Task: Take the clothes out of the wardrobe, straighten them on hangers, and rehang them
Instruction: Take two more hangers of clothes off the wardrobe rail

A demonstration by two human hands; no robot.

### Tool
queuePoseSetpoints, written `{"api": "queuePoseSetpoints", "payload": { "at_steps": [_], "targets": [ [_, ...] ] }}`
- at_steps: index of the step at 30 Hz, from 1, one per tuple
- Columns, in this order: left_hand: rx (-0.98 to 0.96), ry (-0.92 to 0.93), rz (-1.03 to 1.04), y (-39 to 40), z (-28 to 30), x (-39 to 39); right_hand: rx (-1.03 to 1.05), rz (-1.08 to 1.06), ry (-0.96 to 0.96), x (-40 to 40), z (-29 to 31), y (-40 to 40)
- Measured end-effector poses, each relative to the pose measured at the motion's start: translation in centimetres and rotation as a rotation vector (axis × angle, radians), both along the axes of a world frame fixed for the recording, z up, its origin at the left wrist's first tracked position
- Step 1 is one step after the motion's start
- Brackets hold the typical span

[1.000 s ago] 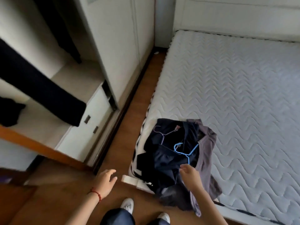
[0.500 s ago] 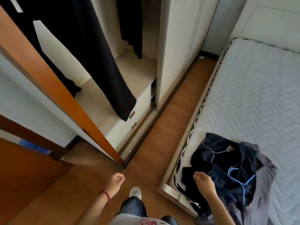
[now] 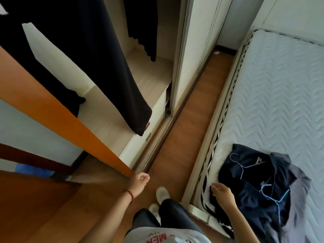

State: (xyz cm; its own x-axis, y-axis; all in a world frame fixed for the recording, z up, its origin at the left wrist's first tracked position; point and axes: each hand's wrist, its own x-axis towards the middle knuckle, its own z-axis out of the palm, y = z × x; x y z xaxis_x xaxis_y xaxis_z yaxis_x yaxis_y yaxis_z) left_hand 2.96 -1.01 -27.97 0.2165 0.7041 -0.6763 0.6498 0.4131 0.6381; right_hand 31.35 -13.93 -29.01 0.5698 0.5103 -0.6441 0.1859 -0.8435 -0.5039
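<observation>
A heap of dark navy clothes (image 3: 252,183) lies on the near corner of the mattress (image 3: 280,85), with a grey garment (image 3: 298,179) under its right side. A pale lilac hanger (image 3: 242,166) and a blue hanger (image 3: 274,196) lie on top of the heap. My right hand (image 3: 222,192) hovers at the heap's near left edge, fingers relaxed, gripping nothing I can see. My left hand (image 3: 138,183) hangs loosely curled and empty near the wardrobe's bottom corner. In the open wardrobe a long black garment (image 3: 108,67) hangs, with another black one (image 3: 142,23) further back.
An orange wooden door edge (image 3: 61,116) slants across the left, close to my left hand. The wardrobe's pale shelf (image 3: 108,113) and white sliding door (image 3: 192,50) stand ahead. A narrow strip of wooden floor (image 3: 185,120) runs between wardrobe and bed. My feet (image 3: 162,195) stand there.
My view has swung left from the bed to the wardrobe. My right hand has come off the blue hanger to the heap's edge. My left hand has curled loosely.
</observation>
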Motion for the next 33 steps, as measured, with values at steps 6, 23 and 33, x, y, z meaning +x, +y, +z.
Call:
{"api": "queuePoseSetpoints", "payload": {
  "at_steps": [6, 23, 33],
  "targets": [
    [-0.045, -0.028, 0.079, 3.3, -0.3, 1.7, 0.050, 0.012, 0.045, 1.4, -0.1, 5.9],
    [0.224, -0.187, 0.496, 28.3, 6.3, 15.1, 0.417, 0.370, 0.034, 15.1, 8.6, 39.9],
    [0.702, -0.285, 0.534, 42.1, 20.0, 15.5, 0.897, 0.732, 0.075, 11.7, 26.1, 57.2]
  ]
}}
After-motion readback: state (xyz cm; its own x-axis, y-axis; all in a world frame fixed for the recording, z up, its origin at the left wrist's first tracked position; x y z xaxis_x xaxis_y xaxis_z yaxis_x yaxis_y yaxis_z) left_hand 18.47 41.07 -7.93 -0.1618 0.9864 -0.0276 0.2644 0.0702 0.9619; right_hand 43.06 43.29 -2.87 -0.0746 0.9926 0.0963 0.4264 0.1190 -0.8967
